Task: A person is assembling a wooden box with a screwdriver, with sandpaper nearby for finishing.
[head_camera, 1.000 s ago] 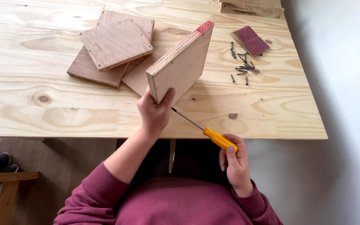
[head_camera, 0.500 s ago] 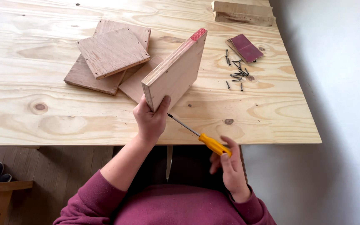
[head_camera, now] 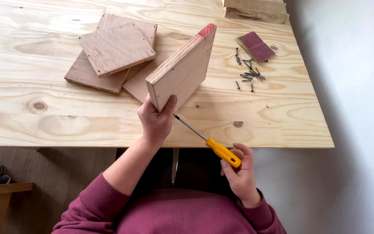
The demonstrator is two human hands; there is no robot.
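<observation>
Left hand (head_camera: 156, 122) has its fingers wrapped around the bottom corner of a thick plywood board (head_camera: 182, 69), holding it up on edge over the near side of the table (head_camera: 66, 125). The board is pale, smooth-faced, layered along the edge, with a red patch on its far end. Right hand (head_camera: 241, 173) is closed around the yellow handle of a screwdriver (head_camera: 206, 139), whose thin metal shaft points at the board's lower corner. Compared with a second ago the board stands a bit steeper. Flat square wood panels (head_camera: 113, 52) lie stacked behind, small dark screws (head_camera: 247, 73) sit scattered beside a maroon sanding block (head_camera: 258, 45).
</observation>
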